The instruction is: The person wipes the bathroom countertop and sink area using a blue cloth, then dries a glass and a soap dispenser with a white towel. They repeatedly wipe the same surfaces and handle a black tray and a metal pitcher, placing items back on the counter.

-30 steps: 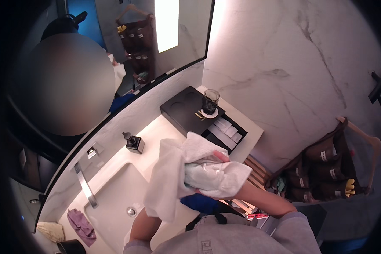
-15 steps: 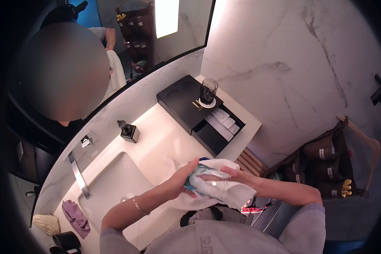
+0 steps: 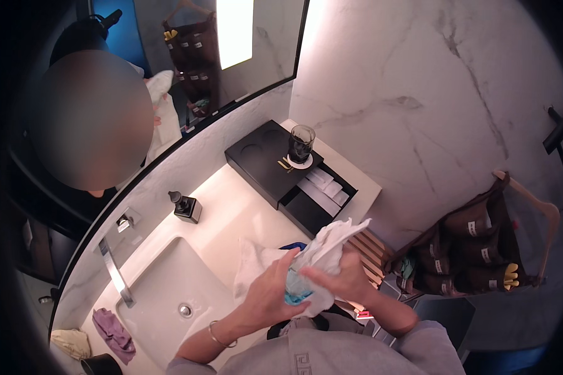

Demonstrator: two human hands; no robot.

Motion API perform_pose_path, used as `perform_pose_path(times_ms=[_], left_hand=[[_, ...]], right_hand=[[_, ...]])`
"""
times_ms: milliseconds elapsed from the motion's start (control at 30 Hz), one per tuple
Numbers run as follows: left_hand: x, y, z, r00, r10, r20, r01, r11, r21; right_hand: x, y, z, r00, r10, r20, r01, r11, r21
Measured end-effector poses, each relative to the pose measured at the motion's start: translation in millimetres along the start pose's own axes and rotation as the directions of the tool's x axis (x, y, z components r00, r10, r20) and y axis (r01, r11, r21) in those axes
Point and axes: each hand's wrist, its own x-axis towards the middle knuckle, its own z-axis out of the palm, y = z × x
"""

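Observation:
My left hand [image 3: 268,290] is closed around a clear, teal-tinted thing [image 3: 298,287], which looks like a drinking glass but is mostly covered. A white cloth [image 3: 334,240] is bunched over and around it, its loose end sticking up toward the far right. My right hand [image 3: 343,276] grips this cloth, with the thumb pressed against it near the teal part. More white cloth [image 3: 249,270] hangs or lies beside my left hand on the counter. Something dark blue [image 3: 292,247] shows just behind the fingers.
A black box [image 3: 256,156] with an open drawer of white packets carries a glass [image 3: 301,144] on a white coaster. The black soap dispenser [image 3: 186,207] stands behind the sink [image 3: 162,284]. Purple cloth [image 3: 114,337] lies at left. A brown hanging organizer [image 3: 463,244] is at right.
My right hand has turned inward and come closer to the left. The white cloth's end, which pointed down to the right, now points up. The clear thing is more covered.

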Motion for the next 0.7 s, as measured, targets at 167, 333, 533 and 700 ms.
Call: perform_pose_path(times_ms=[167,333,533,700], left_hand=[[3.2,1.8,24.9,0.988,-0.146,-0.056,0.126,0.958,-0.259],[20.9,-5.7,28.3,0.924,0.14,-0.356,-0.126,0.99,0.062],[100.8,-49.5,36.3,0.838,0.253,-0.483,-0.155,0.96,0.233],[186.6,-173.7,20.1,0.75,0.1,-0.654,0.022,0.984,0.175]], right_hand=[[0.9,-11.0,2.0,0.89,-0.424,-0.167,0.389,0.898,-0.207],[20.8,32.1,-13.0,0.806,0.55,-0.219,-0.082,0.47,0.879],[-7.1,102.1,8.3,0.838,0.535,0.106,-0.416,0.502,0.758],[-38.6,104.4,-22.4,0.776,0.629,0.056,-0.489,0.543,0.683]])
